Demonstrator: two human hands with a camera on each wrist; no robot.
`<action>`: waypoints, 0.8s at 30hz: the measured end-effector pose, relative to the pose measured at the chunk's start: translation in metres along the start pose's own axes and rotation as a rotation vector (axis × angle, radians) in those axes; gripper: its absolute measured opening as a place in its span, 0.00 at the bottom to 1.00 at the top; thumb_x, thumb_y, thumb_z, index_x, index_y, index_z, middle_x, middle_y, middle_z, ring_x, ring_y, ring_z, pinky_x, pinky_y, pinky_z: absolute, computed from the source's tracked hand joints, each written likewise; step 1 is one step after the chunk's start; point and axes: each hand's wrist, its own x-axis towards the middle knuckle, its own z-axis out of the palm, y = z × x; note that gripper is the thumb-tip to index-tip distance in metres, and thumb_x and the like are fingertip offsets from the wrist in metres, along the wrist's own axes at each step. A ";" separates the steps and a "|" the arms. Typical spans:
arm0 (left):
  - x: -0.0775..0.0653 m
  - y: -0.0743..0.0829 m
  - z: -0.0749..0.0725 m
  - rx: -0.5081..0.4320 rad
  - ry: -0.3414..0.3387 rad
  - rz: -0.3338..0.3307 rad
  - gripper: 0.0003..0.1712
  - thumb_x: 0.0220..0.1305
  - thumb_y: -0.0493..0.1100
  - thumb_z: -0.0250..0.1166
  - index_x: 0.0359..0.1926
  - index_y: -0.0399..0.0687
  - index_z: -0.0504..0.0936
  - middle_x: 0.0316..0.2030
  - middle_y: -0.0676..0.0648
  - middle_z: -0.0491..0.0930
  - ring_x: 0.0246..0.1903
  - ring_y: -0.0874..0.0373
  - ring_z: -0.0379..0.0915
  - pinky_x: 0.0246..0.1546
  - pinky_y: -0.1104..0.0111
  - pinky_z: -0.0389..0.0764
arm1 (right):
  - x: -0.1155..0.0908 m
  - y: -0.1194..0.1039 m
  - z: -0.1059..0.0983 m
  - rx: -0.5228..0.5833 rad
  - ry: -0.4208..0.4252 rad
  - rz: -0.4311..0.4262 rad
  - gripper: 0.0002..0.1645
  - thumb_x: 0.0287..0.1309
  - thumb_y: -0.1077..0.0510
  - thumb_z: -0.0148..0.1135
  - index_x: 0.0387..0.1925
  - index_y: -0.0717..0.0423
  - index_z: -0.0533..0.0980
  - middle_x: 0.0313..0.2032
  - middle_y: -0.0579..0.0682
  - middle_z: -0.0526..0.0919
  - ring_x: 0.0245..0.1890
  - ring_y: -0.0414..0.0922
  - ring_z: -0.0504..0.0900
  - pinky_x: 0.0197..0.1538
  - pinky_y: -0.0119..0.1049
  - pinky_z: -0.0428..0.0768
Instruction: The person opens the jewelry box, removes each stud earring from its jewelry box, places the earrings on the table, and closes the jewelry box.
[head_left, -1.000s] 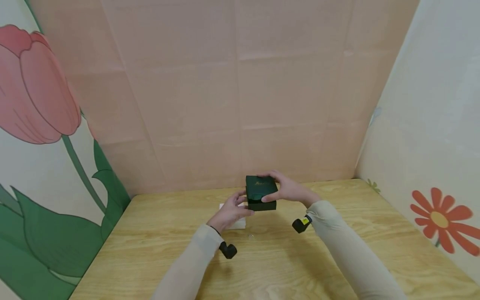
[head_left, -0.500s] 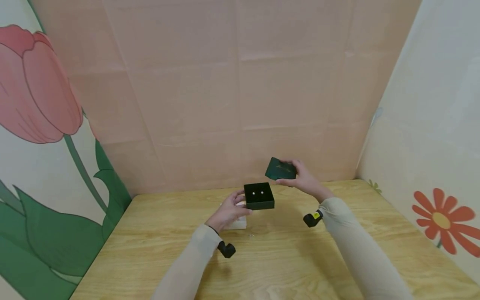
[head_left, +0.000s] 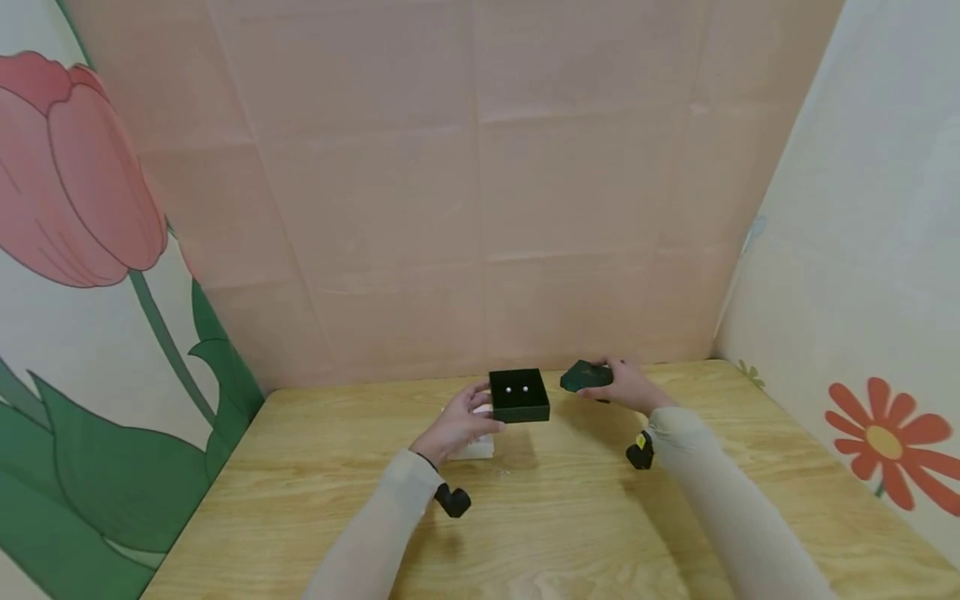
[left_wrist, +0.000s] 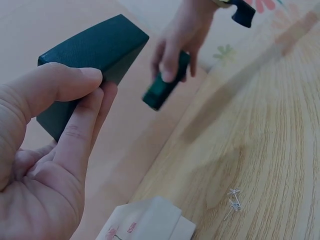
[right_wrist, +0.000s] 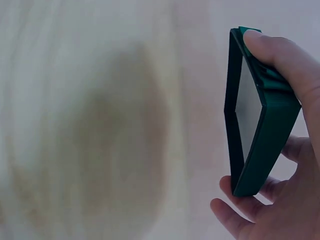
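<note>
My left hand [head_left: 461, 423] grips the dark green base of a small jewelry box [head_left: 520, 412] by its left side, thumb at the front, holding it above the table. Two small pearl-like earrings [head_left: 517, 390] sit side by side on the black lining inside. Off to the right, my right hand [head_left: 628, 387] pinches the green box lid [head_left: 585, 377] by its edges, tilted. In the right wrist view the pale hollow inside of the lid [right_wrist: 248, 112] shows, with a ribbon bow [right_wrist: 267, 72] under the thumb.
A white box [left_wrist: 150, 220] with red print stands on the wooden table [head_left: 360, 500] below my left hand. Near it lie small clear flower-shaped pieces [left_wrist: 234, 200]. A pink backdrop [head_left: 480, 208] rises behind the table, with flower-printed sheets at both sides.
My right hand has lifted the lid off the box, carried it to the right, then lowered it toward the table. The earrings have come into view. My left hand has hardly moved.
</note>
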 end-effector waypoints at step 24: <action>0.001 0.000 0.000 0.013 -0.009 -0.024 0.47 0.55 0.22 0.63 0.72 0.45 0.54 0.61 0.39 0.69 0.48 0.53 0.77 0.55 0.51 0.74 | 0.001 0.039 0.024 -0.146 -0.050 0.163 0.58 0.43 0.31 0.71 0.63 0.65 0.61 0.55 0.75 0.63 0.53 0.69 0.67 0.51 0.63 0.69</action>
